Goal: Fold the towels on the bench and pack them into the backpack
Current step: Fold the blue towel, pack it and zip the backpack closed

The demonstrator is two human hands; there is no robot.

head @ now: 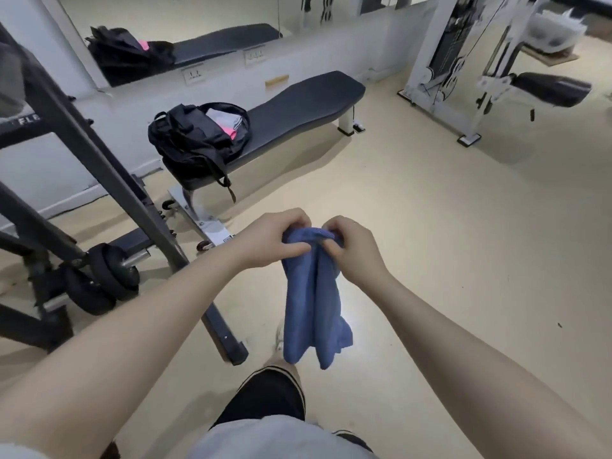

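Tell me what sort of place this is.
Most likely a gym: a padded flat bench stands by a mirrored wall, a barbell with weight plates lies on the floor, and a cable machine stands to the right.

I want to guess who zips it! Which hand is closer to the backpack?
Left. The left hand grips the blue towel on the side facing the backpack; the right hand grips it farther away.

One blue towel (pixel 313 293), one backpack (pixel 195 140), one bench (pixel 298 101), two hands (pixel 275 236).
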